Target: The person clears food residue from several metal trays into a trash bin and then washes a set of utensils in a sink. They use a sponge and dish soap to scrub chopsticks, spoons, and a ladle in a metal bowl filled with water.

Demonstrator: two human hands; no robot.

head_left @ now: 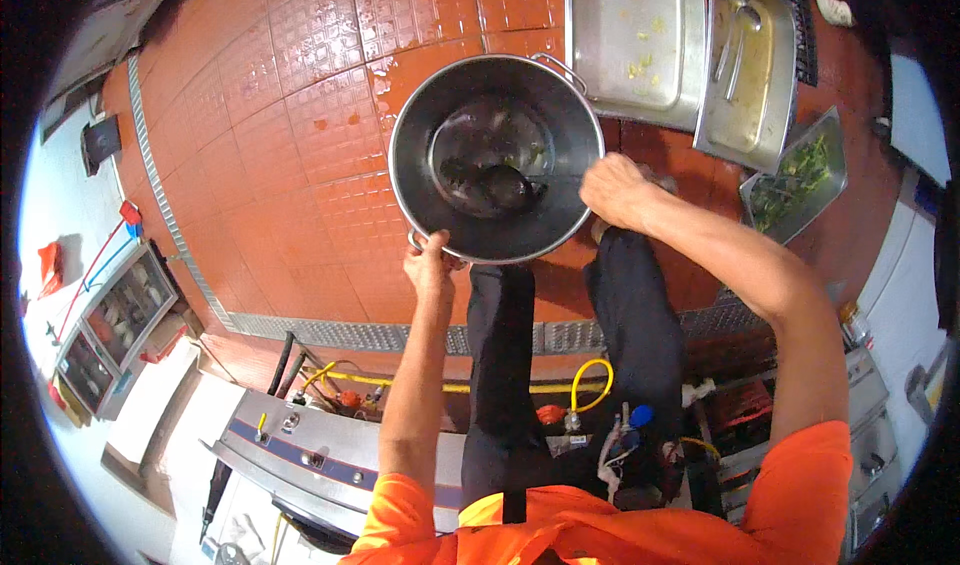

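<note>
A large deep steel pot (pixel 420 135) is in front of me, tilted so that its inside shows. Dark liquid and a dark, rounded ladle bowl (pixel 508 189) are at its bottom. At the near left rim, beside the loop handle, my left hand (pixel 432 255) grips the pot with the thumb over the edge. My right hand (pixel 615 190) is closed in a fist at the right rim, around the end of the ladle's thin handle, which runs across the pot's inside. The fist hides the handle's end.
Top right on the red tiled floor (pixel 290 165) are a steel pan (pixel 640 35) with food scraps, another pan (pixel 708 130) with utensils in brownish liquid, and a tray (pixel 835 130) of green vegetables. A metal drain grate (pixel 370 335) crosses behind the pot. Steel kitchen equipment (pixel 330 455) stands near me.
</note>
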